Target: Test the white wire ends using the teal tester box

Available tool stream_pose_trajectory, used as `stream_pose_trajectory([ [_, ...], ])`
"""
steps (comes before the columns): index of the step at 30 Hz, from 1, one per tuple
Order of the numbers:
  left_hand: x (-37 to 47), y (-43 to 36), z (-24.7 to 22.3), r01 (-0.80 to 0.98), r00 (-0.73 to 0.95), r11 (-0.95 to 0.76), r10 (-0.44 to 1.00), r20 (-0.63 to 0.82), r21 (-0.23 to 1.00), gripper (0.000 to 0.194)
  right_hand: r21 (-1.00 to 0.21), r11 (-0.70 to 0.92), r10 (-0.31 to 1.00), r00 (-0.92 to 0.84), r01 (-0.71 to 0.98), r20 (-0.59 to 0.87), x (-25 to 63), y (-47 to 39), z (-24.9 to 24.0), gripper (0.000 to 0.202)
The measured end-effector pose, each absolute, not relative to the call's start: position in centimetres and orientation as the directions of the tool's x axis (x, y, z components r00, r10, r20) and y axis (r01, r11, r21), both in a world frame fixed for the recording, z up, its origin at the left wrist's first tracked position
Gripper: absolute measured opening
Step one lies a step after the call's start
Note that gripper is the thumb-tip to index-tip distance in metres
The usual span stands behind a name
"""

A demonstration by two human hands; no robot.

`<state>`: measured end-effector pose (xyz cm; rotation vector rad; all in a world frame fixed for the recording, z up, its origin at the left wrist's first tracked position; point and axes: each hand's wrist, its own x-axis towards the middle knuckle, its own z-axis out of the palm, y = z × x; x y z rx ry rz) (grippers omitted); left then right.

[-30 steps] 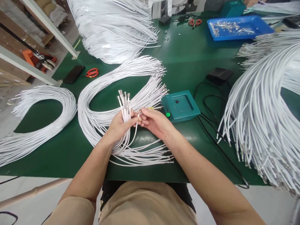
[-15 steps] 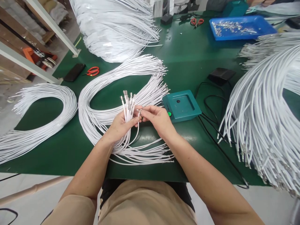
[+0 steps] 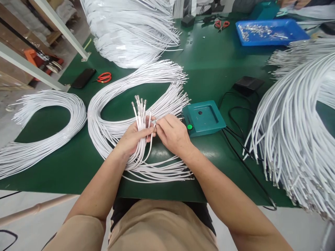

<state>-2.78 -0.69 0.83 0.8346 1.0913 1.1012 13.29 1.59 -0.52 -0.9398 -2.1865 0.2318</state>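
Note:
My left hand is closed around a bunch of white wires, whose metal-tipped ends point up and away from me. One wire bends out from the bunch, and its tip lies at the fingers of both hands. My right hand is pinched at that tip; a small metallic piece shows between the fingertips, too small to name for certain. Beneath my hands, more white wires spread over the green table. Just right of my right hand sits a teal device with a lit green button.
Coiled wire bundles lie left, centre and right, with a large stack behind. A blue tray holds small metal parts. Red-handled snips, a phone and a black box with cables lie around.
My right hand has turned over at the wire's tip, so its back now faces up more. The bunch in my left hand has tilted slightly leftward.

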Motion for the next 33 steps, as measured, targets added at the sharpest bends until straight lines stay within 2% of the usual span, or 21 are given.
stream_pose_trajectory([
  [3,-2.8,-0.4,0.3,-0.243,0.057,0.281,0.96,-0.276,0.928,0.045,-0.207,0.749,0.627,-0.571,0.629,0.53,13.9,2.2,-0.2,0.031],
  [6,-2.8,0.0,-0.2,-0.202,0.059,0.27,0.963,-0.263,0.942,0.049,-0.145,0.658,0.695,-0.522,0.739,0.495,14.6,3.0,0.2,0.026],
  [10,-2.7,0.3,-0.9,-0.128,0.048,0.237,0.971,-0.233,0.963,0.05,-0.092,0.569,0.783,-0.504,0.817,0.364,15.5,3.9,0.2,0.022],
  [15,-2.4,0.7,-1.7,0.007,-0.033,0.176,0.984,-0.176,0.984,0.049,-0.081,0.603,0.77,-0.552,0.794,0.321,15.8,4.3,0.0,0.017],
  [24,-2.2,0.8,-1.7,0.198,-0.075,0.162,0.986,-0.15,0.967,0.046,-0.065,0.618,0.759,-0.573,0.783,0.309,15.7,4.5,0.2,0.023],
  [30,-2.7,0.9,-1.8,0.068,-0.019,0.158,0.987,-0.157,0.985,0.047,-0.087,0.606,0.765,-0.551,0.79,0.333,15.5,4.4,0.2,0.023],
  [33,-3.0,0.8,-1.8,-0.031,0.027,0.164,0.986,-0.163,0.986,0.05,-0.166,0.62,0.752,-0.52,0.767,0.406,15.0,3.7,0.4,0.024],
])
